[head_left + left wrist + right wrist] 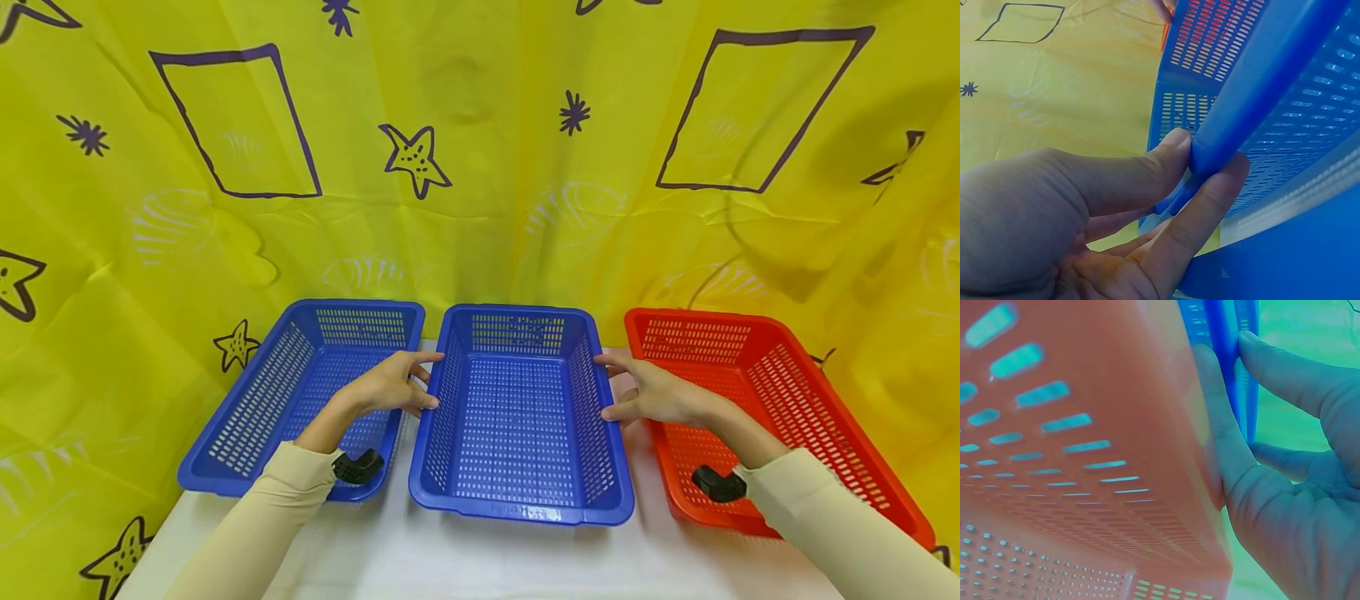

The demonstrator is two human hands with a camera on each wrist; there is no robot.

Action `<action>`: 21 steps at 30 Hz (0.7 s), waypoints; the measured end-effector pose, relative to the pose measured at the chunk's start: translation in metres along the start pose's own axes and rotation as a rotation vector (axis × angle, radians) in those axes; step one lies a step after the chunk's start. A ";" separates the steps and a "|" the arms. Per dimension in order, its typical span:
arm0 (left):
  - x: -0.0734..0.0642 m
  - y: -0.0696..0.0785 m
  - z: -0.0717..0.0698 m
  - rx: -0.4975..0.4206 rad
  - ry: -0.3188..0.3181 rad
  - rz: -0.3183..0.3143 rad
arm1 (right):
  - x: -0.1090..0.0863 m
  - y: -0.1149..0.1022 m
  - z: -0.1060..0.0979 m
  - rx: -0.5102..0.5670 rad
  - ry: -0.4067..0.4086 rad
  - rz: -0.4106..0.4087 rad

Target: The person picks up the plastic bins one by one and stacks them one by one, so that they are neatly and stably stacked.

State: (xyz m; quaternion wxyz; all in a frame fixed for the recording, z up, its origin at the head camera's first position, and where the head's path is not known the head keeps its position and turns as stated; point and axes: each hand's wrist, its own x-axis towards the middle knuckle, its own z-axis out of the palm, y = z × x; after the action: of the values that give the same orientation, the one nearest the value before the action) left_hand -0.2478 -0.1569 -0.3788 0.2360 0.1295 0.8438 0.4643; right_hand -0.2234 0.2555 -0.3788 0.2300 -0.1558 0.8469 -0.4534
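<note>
Three perforated plastic baskets stand in a row on a white table (450, 558). The middle blue basket (517, 510) lies between my hands. My left hand (393, 385) pinches its left rim; in the left wrist view the thumb and a finger of that hand (1207, 156) clamp the blue rim (1260, 87) from both sides. On the opposite side my right hand (648, 392) holds the right rim. In the right wrist view its (1227, 350) thumb and finger squeeze the blue rim (1235, 381) beside the red basket's wall (1085, 456).
A second blue basket (247, 392) sits close on the left and a red basket (817, 392) close on the right. All three hold nothing. A yellow curtain (480, 167) with purple stars and squares hangs right behind them. Bare white table lies in front.
</note>
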 end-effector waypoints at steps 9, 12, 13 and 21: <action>-0.001 0.001 0.000 0.003 -0.004 0.012 | 0.000 -0.001 0.000 0.015 0.002 -0.004; -0.001 0.001 0.000 0.013 -0.002 0.010 | 0.000 -0.001 0.000 0.021 0.001 -0.006; -0.001 0.001 0.000 0.014 -0.001 0.009 | -0.001 -0.001 0.000 0.021 0.002 -0.007; 0.000 0.002 0.001 0.032 0.004 0.001 | -0.001 -0.001 0.000 -0.057 0.034 -0.020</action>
State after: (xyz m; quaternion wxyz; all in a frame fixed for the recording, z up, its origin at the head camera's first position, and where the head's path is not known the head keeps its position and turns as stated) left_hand -0.2468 -0.1551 -0.3778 0.2320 0.1327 0.8516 0.4510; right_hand -0.2227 0.2553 -0.3772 0.2065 -0.1632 0.8616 -0.4340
